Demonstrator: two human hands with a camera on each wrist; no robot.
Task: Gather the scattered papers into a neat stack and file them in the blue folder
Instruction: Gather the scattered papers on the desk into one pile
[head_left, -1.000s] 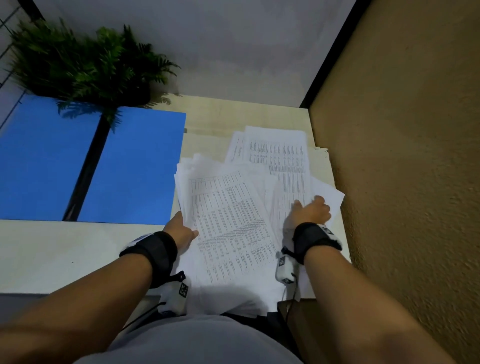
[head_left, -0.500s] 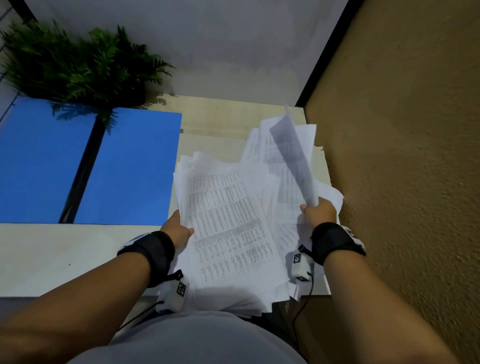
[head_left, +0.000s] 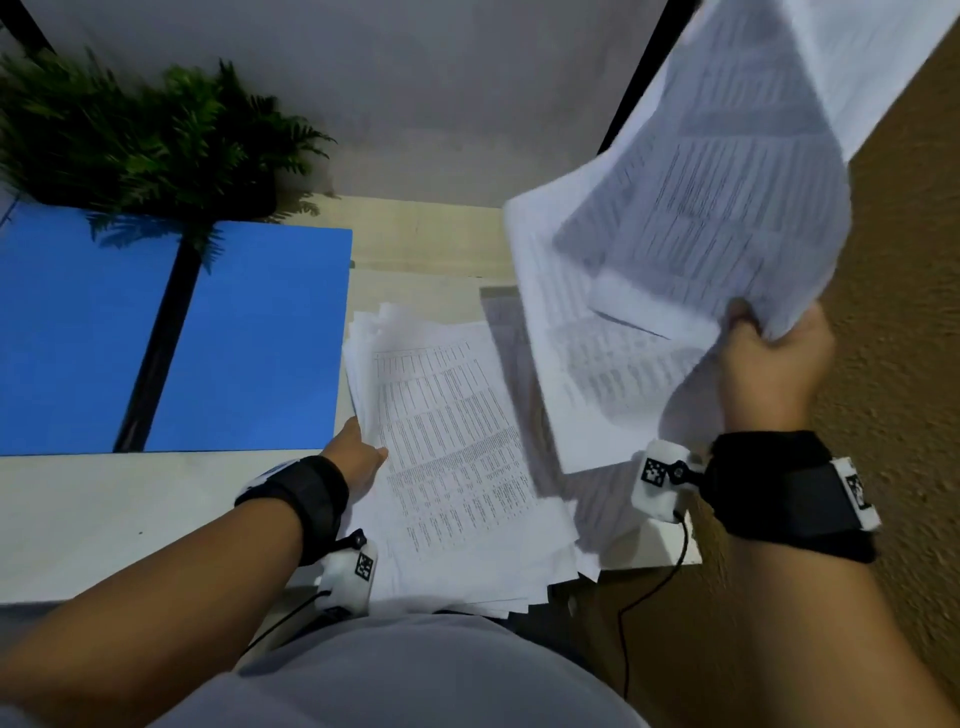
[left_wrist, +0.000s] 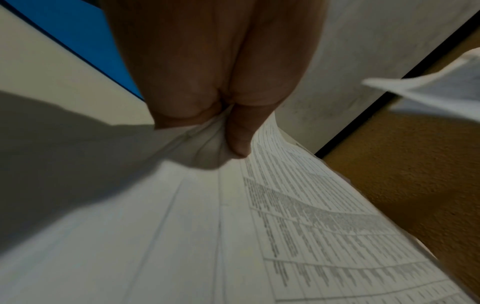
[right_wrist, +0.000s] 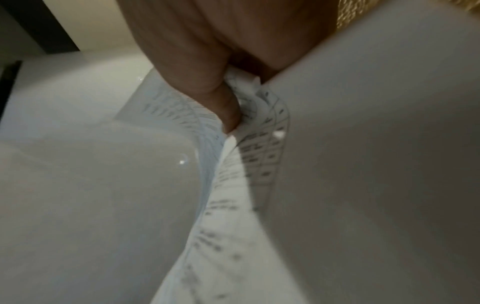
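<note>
Printed papers (head_left: 457, 467) lie in a loose pile at lower centre of the table (head_left: 104, 509), right of the open blue folder (head_left: 249, 338). Your left hand (head_left: 358, 457) pinches the pile's edge; your right hand (head_left: 769, 364), raised at upper right, grips lifted sheets (head_left: 701, 208).

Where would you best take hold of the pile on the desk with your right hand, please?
Probably the pile's right long edge, coming from the right: the left hand already pinches the left edge, and the sheets fan out unevenly along the near edge, so a grip on the opposite side could square them. The right hand holds raised sheets.
</note>
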